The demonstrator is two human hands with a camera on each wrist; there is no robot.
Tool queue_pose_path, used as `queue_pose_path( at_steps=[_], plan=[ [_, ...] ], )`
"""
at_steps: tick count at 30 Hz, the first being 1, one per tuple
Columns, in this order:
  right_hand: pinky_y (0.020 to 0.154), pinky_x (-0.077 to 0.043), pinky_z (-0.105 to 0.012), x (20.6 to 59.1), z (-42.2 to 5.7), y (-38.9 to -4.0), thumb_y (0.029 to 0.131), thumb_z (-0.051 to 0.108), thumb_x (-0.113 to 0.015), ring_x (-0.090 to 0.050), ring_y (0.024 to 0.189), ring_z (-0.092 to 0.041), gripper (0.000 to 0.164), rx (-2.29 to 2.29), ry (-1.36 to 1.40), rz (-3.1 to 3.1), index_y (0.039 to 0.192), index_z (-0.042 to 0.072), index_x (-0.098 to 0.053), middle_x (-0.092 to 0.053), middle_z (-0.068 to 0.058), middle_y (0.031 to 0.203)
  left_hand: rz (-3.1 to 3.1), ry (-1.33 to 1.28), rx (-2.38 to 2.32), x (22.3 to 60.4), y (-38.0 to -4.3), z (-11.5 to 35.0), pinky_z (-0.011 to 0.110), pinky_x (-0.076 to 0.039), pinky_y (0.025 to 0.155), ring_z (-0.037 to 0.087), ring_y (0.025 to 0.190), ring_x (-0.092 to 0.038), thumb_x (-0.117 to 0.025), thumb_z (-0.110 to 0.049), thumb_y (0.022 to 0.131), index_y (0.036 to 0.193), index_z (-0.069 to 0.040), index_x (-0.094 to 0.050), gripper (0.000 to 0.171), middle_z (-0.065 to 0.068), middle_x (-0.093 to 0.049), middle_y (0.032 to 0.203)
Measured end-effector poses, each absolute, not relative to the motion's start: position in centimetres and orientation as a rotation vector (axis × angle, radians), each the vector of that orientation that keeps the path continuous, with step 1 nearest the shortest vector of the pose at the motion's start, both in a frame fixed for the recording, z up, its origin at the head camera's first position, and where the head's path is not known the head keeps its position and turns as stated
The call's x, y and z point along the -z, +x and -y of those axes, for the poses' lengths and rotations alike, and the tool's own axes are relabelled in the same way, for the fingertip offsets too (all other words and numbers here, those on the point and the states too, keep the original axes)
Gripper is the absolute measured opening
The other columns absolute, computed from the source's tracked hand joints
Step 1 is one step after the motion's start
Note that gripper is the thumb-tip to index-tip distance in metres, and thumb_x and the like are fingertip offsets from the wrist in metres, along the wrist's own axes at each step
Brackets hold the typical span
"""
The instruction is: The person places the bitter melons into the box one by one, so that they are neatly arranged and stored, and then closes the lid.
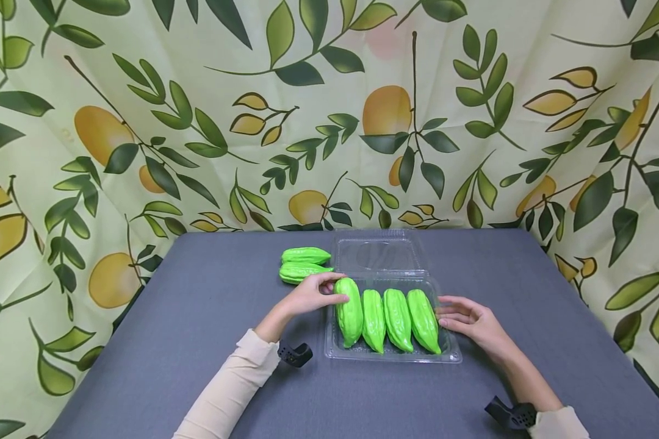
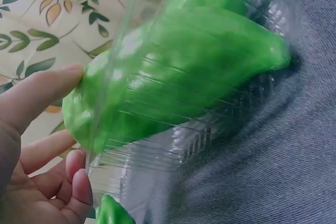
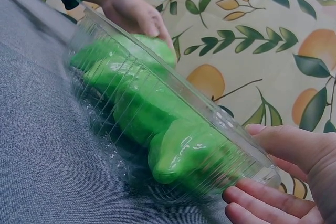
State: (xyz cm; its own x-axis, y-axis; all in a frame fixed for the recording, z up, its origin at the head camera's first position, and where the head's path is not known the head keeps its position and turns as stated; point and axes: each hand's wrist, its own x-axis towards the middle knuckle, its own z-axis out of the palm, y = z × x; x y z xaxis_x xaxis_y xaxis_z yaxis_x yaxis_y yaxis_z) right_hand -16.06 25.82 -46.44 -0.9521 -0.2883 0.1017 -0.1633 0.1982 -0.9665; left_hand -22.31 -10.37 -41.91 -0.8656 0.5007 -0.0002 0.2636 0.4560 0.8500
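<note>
cream cloth [image 1: 198, 49] behind and on both sides, lightly creased, printed with green leaves [image 1: 314, 24], orange fruit [image 1: 387, 111], thin dark twigs [image 1: 414, 73]. grey-blue table [image 1: 225, 292], woven-looking top, far edge meeting cloth. light soft, fairly even.

Over there, someone's left hand [image 1: 312, 294] pinches a bright green, ridged gourd [image 1: 349, 317] at nine o'clock in an open, clear plastic box [image 1: 357, 355]; their right hand [image 1: 476, 323] touches its three-o'clock side. Two matching gourds [image 1: 302, 272] lie outside at ten o'clock.
</note>
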Motion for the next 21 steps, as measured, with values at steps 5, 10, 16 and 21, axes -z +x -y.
queue_pose_path(
  at_steps=[5, 10, 16, 21],
  plan=[
    [0.078, -0.055, -0.011, 46.3, -25.7, -16.1, 0.089, 0.005, -0.065, -0.068, 0.093, 0.005, 0.049, 1.879, -0.452, -2.346, 0.13, -0.013, -0.046, -0.07, 0.021, 0.103, -2.496, 0.667, -1.437, 42.1, -22.1, 10.5, 0.014, -0.044, 0.07, 0.011, 0.08, -0.05, -0.076, -0.012, 0.081, 0.126, 0.004, -0.059, 0.051, 0.016, -0.062, 0.098],
    [0.078, -0.055, -0.012, 46.4, -25.5, -16.1, 0.089, 0.007, -0.066, -0.068, 0.093, 0.006, 0.05, 1.848, -0.418, -2.368, 0.13, -0.014, -0.045, -0.07, 0.022, 0.102, -2.497, 0.645, -1.546, 42.5, -21.9, 10.7, 0.013, -0.048, 0.072, 0.013, 0.084, -0.056, -0.075, -0.006, 0.08, 0.122, 0.007, -0.06, 0.046, 0.025, -0.065, 0.111],
    [0.078, -0.055, -0.012, 46.4, -25.5, -16.0, 0.089, 0.007, -0.066, -0.068, 0.093, 0.005, 0.05, 1.852, -0.409, -2.354, 0.131, -0.013, -0.046, -0.07, 0.022, 0.102, -2.422, 0.647, -1.665, 42.6, -21.8, 11.1, 0.015, -0.052, 0.078, 0.014, 0.09, -0.061, -0.07, -0.003, 0.084, 0.122, 0.012, -0.058, 0.042, 0.03, -0.065, 0.115],
    [0.078, -0.055, -0.012, 46.3, -25.6, -15.9, 0.09, 0.004, -0.065, -0.068, 0.093, 0.005, 0.046, 1.881, -0.448, -2.338, 0.13, -0.009, -0.049, -0.071, 0.02, 0.103, -2.394, 0.698, -1.746, 42.9, -21.8, 11.7, 0.018, -0.054, 0.082, 0.004, 0.089, -0.06, -0.069, -0.007, 0.085, 0.122, 0.013, -0.057, 0.043, 0.03, -0.065, 0.113]
  ],
)
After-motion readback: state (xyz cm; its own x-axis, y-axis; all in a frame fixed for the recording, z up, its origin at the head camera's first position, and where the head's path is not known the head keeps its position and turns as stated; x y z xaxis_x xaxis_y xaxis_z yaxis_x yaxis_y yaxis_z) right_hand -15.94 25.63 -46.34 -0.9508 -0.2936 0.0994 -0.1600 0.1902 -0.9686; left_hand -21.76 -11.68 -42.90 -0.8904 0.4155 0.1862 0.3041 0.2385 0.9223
